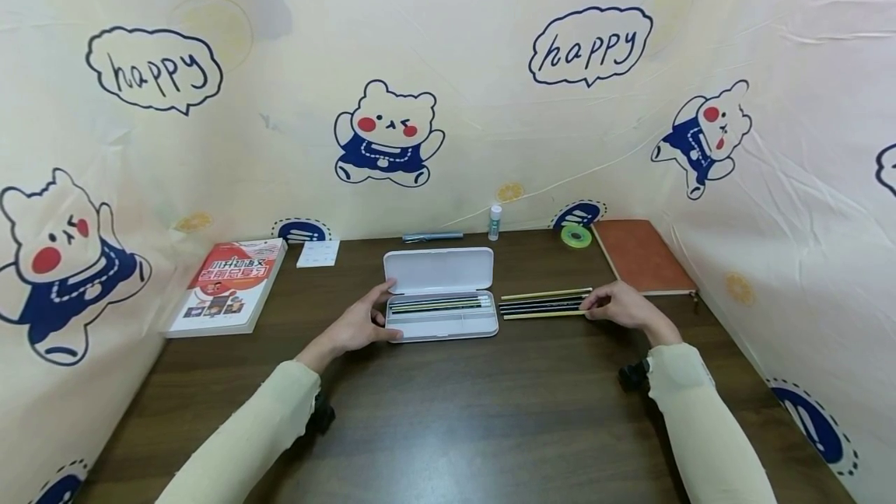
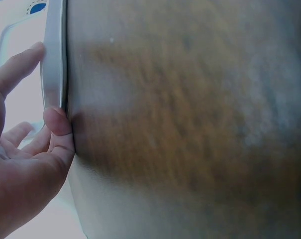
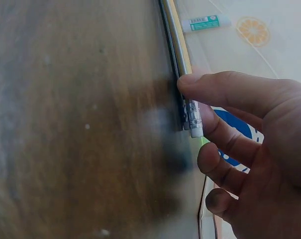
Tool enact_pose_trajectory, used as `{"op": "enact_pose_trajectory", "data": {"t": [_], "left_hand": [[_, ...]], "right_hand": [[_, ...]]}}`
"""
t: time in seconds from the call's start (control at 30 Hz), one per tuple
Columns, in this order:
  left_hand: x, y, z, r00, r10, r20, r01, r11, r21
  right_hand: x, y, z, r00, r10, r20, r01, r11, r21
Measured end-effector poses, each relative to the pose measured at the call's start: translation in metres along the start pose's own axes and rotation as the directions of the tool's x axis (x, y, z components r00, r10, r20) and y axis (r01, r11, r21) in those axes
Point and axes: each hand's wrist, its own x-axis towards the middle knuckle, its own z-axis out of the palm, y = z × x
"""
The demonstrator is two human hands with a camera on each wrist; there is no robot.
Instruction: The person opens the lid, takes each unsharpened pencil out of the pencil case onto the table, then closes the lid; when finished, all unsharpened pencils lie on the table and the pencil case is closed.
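An open white pencil case (image 1: pixel 441 327) lies on the table, its lid (image 1: pixel 439 270) tipped back and several pencils (image 1: pixel 437 305) in its rear compartment. My left hand (image 1: pixel 362 321) grips the case's left end, thumb at the front corner and index finger near the hinge. To the right of the case, several yellow and dark pencils (image 1: pixel 542 304) lie side by side. My right hand (image 1: pixel 621 306) pinches the right end of the nearest yellow pencil (image 3: pixel 177 25) between thumb and fingers. The right wrist view shows its white eraser end below the thumb.
At the left stands a thick book (image 1: pixel 227 286) lying flat, with a white card (image 1: pixel 318 253) beside it. Along the back are a blue pen (image 1: pixel 432 237), a glue stick (image 1: pixel 495 222) and a green tape roll (image 1: pixel 576 236). A brown notebook (image 1: pixel 644 255) lies behind my right hand.
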Motion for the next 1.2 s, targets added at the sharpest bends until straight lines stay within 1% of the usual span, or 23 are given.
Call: {"op": "enact_pose_trajectory", "data": {"t": [0.13,0.23,0.4,0.53,0.6,0.77,0.83,1.0,1.2], "left_hand": [[-0.001,0.001,0.0,1.0,0.001,0.001,-0.001,1.0,0.002],[-0.001,0.001,0.0,1.0,0.002,0.001,-0.002,1.0,-0.002],[-0.002,0.002,0.0,1.0,-0.005,0.001,0.005,1.0,-0.007],[-0.001,0.002,0.001,1.0,-0.009,-0.001,0.009,1.0,-0.009],[-0.001,0.002,0.001,1.0,-0.008,-0.002,0.008,1.0,-0.011],[0.0,0.001,0.001,1.0,-0.008,-0.001,0.008,1.0,-0.014],[0.001,0.0,0.001,1.0,-0.01,0.001,0.01,1.0,-0.013],[0.001,0.0,0.001,1.0,-0.01,0.003,0.01,1.0,-0.013],[0.001,0.0,0.001,1.0,-0.011,0.002,0.012,1.0,-0.015]], "right_hand": [[0.001,-0.001,0.001,1.0,-0.006,0.008,0.006,1.0,-0.001],[0.001,-0.003,0.001,1.0,0.013,0.0,-0.013,1.0,-0.009],[0.004,-0.013,-0.001,1.0,0.022,-0.017,-0.022,0.999,-0.031],[0.011,-0.028,0.001,1.0,-0.007,-0.022,0.007,1.0,-0.013],[0.015,-0.037,0.003,0.999,-0.04,-0.021,0.04,0.999,-0.009],[0.028,-0.059,0.012,0.994,-0.108,-0.013,0.108,0.994,-0.018],[0.034,-0.067,0.016,0.993,-0.116,-0.007,0.116,0.993,-0.012],[0.047,-0.089,0.03,0.99,-0.137,0.03,0.138,0.99,-0.009],[0.064,-0.114,0.049,0.976,-0.197,0.094,0.2,0.98,-0.015]]}}
